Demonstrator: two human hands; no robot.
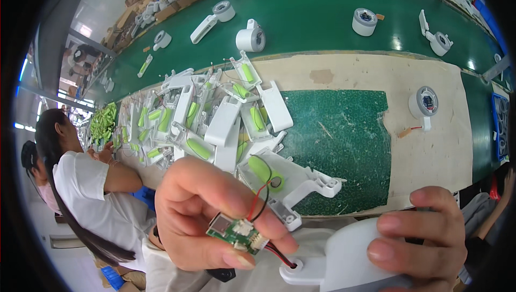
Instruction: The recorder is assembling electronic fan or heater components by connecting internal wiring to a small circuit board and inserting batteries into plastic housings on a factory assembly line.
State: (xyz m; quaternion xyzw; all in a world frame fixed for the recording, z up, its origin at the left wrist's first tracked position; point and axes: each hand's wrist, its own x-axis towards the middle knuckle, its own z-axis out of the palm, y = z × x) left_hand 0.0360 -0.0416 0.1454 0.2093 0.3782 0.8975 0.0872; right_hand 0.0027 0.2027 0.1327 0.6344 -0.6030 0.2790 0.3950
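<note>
My left hand (201, 198) pinches a small green circuit board (234, 233) between thumb and fingers. Red and black wires run up from the board toward a white plastic shell (293, 171) holding a green battery (260, 169); whether my left fingers also touch this shell I cannot tell. Another red and black pair enters a hole in the short white arm of a rounded white housing (349, 251). Around that housing's right side curl the fingers of my right hand (424, 238).
A heap of white shells with green batteries (215, 114) covers the table's left, beside a green mat (338, 141). One round white unit (423, 102) sits at right; others (364, 22) lie on the green belt (306, 12). A co-worker (97, 184) works at left.
</note>
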